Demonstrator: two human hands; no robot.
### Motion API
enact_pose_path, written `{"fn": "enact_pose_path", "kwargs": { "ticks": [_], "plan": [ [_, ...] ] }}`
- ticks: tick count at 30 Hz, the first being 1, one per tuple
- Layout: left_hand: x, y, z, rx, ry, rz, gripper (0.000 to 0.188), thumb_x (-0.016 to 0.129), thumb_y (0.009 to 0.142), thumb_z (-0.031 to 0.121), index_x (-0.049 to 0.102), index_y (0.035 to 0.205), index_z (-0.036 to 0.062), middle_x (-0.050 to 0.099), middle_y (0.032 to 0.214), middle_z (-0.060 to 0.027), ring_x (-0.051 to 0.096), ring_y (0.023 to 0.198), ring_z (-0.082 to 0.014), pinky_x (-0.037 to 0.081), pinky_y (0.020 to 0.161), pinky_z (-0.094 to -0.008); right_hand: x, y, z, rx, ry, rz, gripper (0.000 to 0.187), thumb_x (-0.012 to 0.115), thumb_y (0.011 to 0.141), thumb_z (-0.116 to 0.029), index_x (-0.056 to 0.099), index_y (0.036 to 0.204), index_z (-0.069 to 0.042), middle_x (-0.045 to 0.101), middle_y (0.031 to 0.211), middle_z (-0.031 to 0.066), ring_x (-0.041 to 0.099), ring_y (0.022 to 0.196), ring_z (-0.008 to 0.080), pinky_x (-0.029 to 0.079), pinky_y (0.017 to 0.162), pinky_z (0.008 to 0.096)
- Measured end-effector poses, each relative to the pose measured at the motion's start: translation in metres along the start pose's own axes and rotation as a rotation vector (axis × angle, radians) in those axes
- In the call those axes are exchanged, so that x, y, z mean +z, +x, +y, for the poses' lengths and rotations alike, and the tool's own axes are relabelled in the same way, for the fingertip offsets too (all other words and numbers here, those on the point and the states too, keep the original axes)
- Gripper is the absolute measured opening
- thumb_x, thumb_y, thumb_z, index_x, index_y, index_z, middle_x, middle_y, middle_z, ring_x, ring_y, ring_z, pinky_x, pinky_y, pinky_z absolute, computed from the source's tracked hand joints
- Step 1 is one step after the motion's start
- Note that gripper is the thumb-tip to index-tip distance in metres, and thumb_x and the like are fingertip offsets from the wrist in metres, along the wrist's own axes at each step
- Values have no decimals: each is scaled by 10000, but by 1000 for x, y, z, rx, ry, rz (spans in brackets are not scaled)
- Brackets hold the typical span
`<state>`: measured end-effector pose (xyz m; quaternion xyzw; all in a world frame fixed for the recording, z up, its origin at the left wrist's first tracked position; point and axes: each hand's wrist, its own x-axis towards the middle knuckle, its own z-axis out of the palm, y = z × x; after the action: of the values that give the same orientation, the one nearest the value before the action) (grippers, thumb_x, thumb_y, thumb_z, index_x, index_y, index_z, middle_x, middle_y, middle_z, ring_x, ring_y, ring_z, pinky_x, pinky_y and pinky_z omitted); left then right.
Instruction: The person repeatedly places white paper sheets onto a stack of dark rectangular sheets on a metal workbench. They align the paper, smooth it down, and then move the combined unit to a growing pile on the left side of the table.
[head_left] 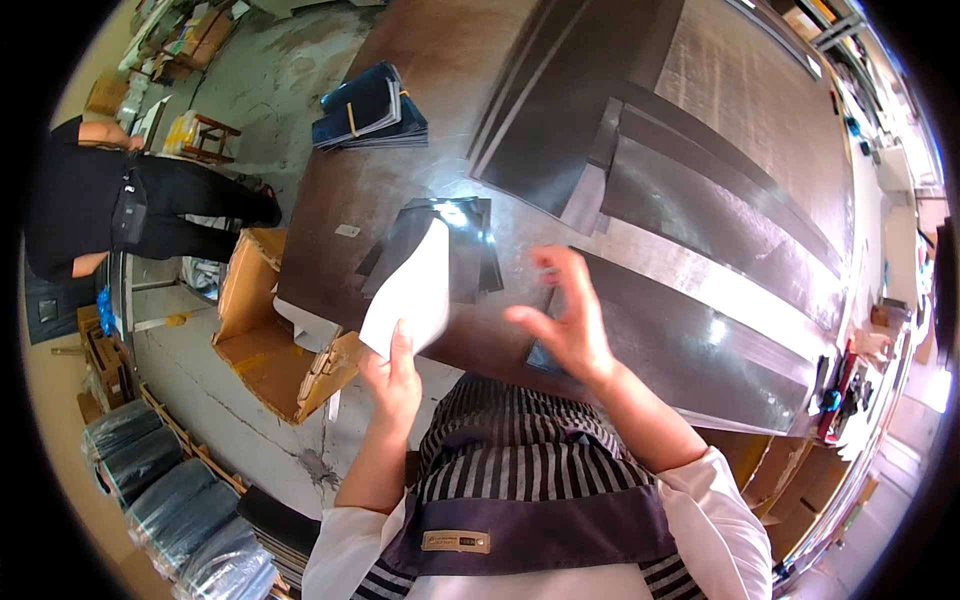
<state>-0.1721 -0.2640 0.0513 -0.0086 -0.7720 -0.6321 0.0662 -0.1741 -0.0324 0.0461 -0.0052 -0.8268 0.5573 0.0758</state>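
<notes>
1. A white sheet (412, 295) stands up from the left hand (393, 375), bending away from it over the table (320, 240)
2. The left hand pinches the near end of this sheet, its thumb lying along the face
3. The right hand (572, 325) hovers to the right of the sheet, thumb and fingers spread wide apart
4. Just beyond the left hand, partly behind the sheet, lies a fanned stack of dark pieces (482, 255); whether the sheet touches it, I cannot tell
5. Farther beyond the left hand sits a bundle of dark sheets (370, 108) with a yellowish band
6. Large dark panels (690, 325) spread to the right of the right hand and beyond it
7. Left of the left hand is a cardboard box (255, 345), its top unclosed; farther left stands a person in dark clothes (75, 200)
</notes>
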Motion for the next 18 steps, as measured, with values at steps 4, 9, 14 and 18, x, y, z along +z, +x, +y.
{"fn": "enact_pose_path", "kwargs": {
  "ticks": [4,9,14,18],
  "plan": [
    [14,-13,14,-550,-591,-271,237,601,956,114,622,1150,-21,660,1102,-83,623,989,-158,493,876,-305,-53,-49,41,298,173,-112,876,766,796,-428,350,1446,-13,466,1410,161,435,1310,266,345,1087,400],
    [53,-32,-3,-872,-656,-585,284,635,935,134,622,1177,-13,656,1155,-93,623,1022,-160,488,892,-314,-84,-113,52,618,376,-224,553,732,853,-386,597,1224,0,662,1010,70,574,967,135,456,872,296],
    [89,-56,-43,-844,-463,-493,204,594,944,63,570,1132,-14,646,1002,-44,622,907,-118,506,826,-260,-88,-149,66,793,343,-30,203,702,885,-178,662,943,13,627,806,-25,534,768,59,437,698,229],
    [93,-73,-107,-588,56,-574,123,652,909,73,648,992,-17,653,875,-39,618,767,-97,518,667,-244,-84,-164,87,807,229,82,167,689,891,-140,646,900,22,570,742,-32,483,714,59,407,656,228]
  ]
}}
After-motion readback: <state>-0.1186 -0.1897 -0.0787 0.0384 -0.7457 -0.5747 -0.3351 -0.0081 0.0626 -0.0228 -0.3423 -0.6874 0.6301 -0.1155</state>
